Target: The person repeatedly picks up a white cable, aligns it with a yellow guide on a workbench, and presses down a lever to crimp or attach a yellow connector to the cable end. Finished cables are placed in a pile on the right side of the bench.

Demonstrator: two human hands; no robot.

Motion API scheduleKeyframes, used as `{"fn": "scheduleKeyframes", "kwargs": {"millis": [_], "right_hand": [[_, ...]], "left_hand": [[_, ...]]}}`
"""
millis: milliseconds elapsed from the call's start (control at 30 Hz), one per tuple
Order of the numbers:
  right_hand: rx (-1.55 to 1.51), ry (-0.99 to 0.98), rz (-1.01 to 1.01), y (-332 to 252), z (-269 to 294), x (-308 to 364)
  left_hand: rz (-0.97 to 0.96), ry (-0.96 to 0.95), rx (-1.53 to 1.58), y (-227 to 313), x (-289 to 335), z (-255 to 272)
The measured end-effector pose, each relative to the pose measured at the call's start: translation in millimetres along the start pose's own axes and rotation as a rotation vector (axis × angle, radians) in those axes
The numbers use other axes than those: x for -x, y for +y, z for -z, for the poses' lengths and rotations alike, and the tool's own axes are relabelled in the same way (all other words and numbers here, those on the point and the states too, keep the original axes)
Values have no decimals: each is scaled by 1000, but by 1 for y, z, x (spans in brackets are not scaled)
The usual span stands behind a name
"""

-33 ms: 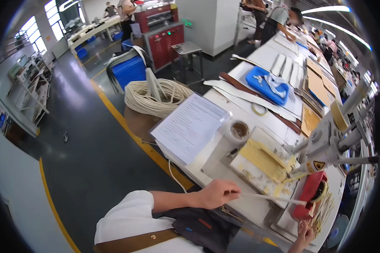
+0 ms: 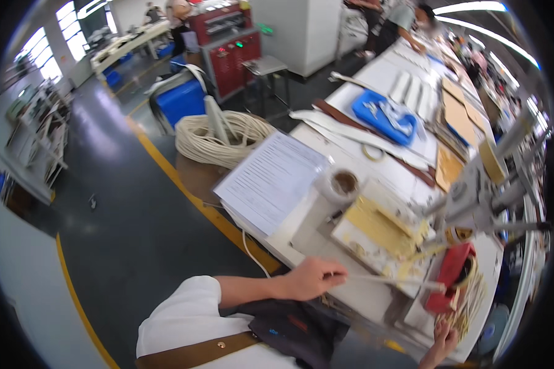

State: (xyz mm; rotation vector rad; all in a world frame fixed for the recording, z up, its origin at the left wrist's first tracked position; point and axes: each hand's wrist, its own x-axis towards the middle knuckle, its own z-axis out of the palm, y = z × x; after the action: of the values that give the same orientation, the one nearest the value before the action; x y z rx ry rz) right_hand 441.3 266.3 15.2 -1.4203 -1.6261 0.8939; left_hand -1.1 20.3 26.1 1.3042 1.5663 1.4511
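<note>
My left hand is closed in a pinch on one end of a thin whitish cord. The cord runs nearly straight to the right, over the table, to a red tape dispenser with a roll in it. At the lower right, my right hand has its fingers curled beside a bundle of pale cut cords. What those fingers hold, if anything, I cannot make out. Between the hands and the table's far part lies a board with a yellow, glue-smeared pad.
A jar with brown contents stands by a printed sheet. Beyond are a blue tray and white strips. A grey machine rises at right. Coiled cord sits left of the table. Other people work farther back.
The whole view has shifted slightly, with the surroundings a little higher and more to the left. Both hands keep nearly the same pose.
</note>
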Motion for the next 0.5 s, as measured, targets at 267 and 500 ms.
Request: {"fn": "scheduleKeyframes", "kwargs": {"millis": [267,500], "right_hand": [[-45,-345,343,-156,-94,108],[-111,-623,334,-180,-164,121]], "left_hand": [[170,-54,154,24,-1,-19],[-39,-65,5,35,1,-34]]}}
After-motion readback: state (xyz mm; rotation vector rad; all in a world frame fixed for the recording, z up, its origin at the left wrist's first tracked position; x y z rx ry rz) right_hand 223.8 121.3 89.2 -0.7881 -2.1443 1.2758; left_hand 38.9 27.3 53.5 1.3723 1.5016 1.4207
